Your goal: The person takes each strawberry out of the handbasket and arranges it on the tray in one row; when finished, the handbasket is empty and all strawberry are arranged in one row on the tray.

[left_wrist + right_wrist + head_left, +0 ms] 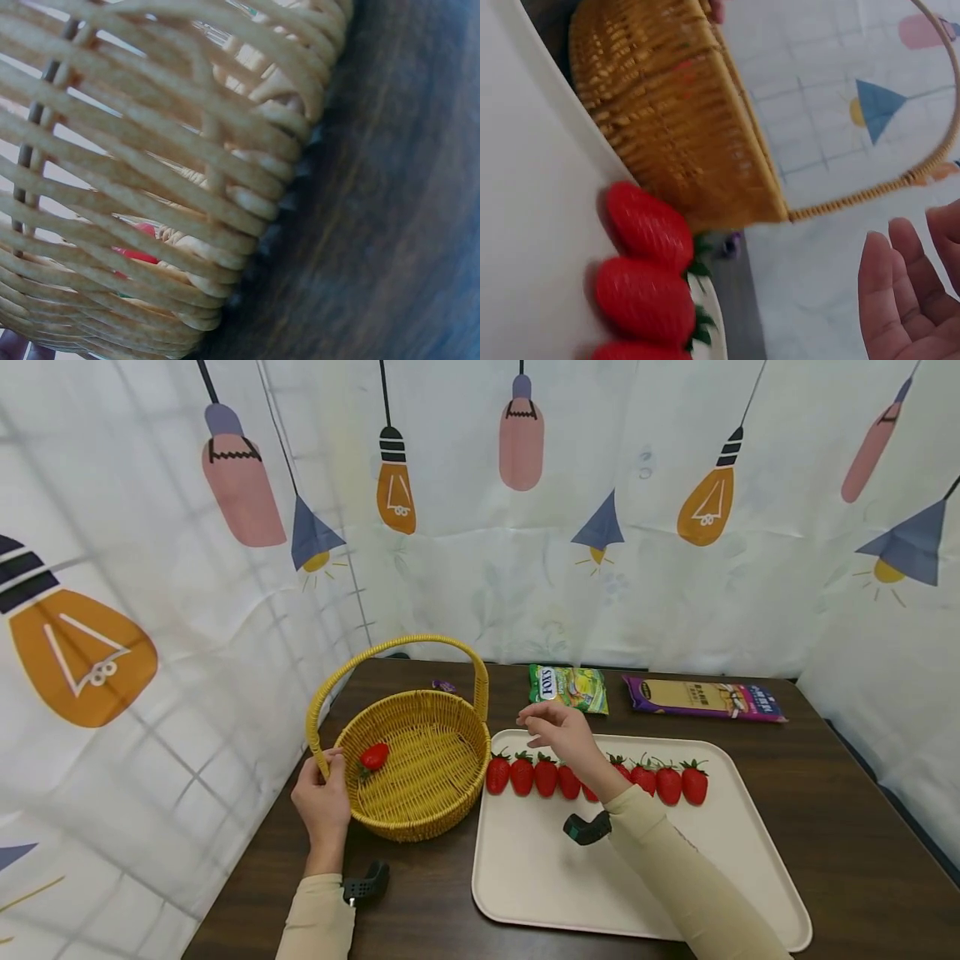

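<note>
My left hand grips the yellow wicker basket at its left side, where the tall handle meets the rim. One red strawberry lies inside on the left; in the left wrist view bits of red show through the weave. Above the back edge of a cream tray, my right hand hovers with loosely bent fingers and nothing in them. Several strawberries stand in a row across the tray's back part, some hidden by the right forearm. Two show whole in the right wrist view, beside the basket.
Behind the tray lie a green candy bag and a long purple packet. A small purple wrapped piece sits behind the basket. Patterned curtains border the dark wooden table at the back and sides.
</note>
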Available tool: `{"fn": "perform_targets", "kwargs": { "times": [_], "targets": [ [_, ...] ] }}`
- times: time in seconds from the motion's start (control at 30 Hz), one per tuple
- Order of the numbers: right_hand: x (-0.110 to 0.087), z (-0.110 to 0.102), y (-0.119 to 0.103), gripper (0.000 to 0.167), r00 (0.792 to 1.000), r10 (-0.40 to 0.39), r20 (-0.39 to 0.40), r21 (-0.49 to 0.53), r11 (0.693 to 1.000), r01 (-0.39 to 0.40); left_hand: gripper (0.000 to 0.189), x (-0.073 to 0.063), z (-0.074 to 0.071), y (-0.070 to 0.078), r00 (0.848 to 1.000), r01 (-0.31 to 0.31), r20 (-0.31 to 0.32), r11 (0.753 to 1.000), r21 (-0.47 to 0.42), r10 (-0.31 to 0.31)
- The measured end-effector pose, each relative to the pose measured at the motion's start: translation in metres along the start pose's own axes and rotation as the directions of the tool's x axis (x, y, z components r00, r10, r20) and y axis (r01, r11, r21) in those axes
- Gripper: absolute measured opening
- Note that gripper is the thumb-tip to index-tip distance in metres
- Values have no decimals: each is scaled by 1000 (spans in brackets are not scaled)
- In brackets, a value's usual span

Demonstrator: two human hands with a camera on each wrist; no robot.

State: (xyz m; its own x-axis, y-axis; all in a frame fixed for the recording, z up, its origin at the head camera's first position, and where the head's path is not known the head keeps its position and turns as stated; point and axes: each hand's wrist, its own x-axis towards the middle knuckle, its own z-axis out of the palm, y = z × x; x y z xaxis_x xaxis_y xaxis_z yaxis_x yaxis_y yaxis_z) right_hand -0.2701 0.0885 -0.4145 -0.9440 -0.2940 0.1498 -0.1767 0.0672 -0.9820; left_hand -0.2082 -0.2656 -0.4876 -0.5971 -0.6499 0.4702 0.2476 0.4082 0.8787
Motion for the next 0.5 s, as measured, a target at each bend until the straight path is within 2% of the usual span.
{"fn": "perform_targets", "kwargs": {
  "times": [0.33, 0.5],
  "targets": [
    [14, 69, -2, 17, 996, 12, 87, 13, 1000, -13, 18, 0, -3, 1, 1000, 9, -15, 1000, 18, -9],
    [28, 95, -5, 19, 991, 26, 134, 10, 1000, -28, 19, -2, -2, 4, 1000, 11, 3, 1000, -2, -11]
  ]
}}
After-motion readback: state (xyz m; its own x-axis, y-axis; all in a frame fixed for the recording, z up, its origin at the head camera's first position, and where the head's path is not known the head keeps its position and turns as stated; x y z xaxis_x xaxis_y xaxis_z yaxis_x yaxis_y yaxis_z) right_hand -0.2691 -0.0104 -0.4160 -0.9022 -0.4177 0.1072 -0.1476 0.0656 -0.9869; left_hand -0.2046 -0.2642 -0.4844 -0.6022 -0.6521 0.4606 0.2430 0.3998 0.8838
